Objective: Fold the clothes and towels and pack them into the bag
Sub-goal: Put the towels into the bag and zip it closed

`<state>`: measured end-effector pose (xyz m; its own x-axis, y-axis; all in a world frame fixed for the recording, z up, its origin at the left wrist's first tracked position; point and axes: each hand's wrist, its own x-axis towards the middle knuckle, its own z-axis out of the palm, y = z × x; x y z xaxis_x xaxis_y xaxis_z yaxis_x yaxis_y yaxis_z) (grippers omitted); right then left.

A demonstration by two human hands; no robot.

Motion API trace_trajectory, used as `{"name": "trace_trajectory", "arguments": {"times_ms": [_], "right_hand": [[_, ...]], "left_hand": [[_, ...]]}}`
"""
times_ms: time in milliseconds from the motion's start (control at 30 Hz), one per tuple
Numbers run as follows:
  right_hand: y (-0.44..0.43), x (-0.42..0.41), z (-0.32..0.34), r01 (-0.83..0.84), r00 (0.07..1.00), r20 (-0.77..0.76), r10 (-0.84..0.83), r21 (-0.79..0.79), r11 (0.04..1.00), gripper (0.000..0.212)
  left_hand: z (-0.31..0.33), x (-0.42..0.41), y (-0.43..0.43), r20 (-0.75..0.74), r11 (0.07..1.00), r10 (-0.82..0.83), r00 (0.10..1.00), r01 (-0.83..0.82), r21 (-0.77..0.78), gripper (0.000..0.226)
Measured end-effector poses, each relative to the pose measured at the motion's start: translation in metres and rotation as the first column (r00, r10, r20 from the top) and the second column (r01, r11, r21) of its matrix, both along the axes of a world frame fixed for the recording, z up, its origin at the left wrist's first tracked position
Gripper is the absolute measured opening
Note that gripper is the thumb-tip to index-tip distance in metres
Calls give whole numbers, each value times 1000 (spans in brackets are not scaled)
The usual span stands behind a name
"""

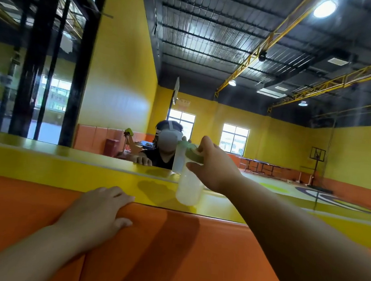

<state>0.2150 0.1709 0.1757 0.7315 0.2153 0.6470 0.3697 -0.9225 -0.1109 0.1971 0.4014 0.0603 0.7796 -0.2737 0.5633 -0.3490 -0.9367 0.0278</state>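
Observation:
No clothes, towels or bag appear in this view. My right hand (pixel 217 165) is stretched forward and grips the green cap of a translucent white bottle (pixel 188 190), which hangs tilted close to a wall mirror (pixel 117 95). The bottle's reflection sits just above it in the glass. My left hand (pixel 99 209) rests flat on the top edge of an orange wall pad (pixel 171 250), fingers straight over the edge and holding nothing.
A yellow band (pixel 45 164) runs between the orange pad and the mirror. The mirror reflects a person wearing a white headset. To the right lies an open sports hall with yellow walls, windows, a basketball stand (pixel 316 164) and low tables (pixel 264 167).

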Motion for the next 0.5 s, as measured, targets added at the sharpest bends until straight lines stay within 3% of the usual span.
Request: {"name": "trace_trajectory", "arguments": {"times_ms": [100,200,333,500], "right_hand": [[-2,-21,10,1,1000,-29,-2,-32,999,51],[-5,-46,13,-35,999,-43,31,-84,996,69],[-10,-85,1,-133,989,45,138,-100,986,90],[-13,-140,-26,-242,965,75,251,-109,964,94]], "left_hand": [[-9,1,1,-24,1000,-3,1000,2,-26,59],[-14,-3,3,-49,999,3,999,-6,-54,62],[-19,-22,3,-111,1000,8,994,-11,-26,73],[-40,-73,4,-170,990,-82,982,61,-126,60]]}}
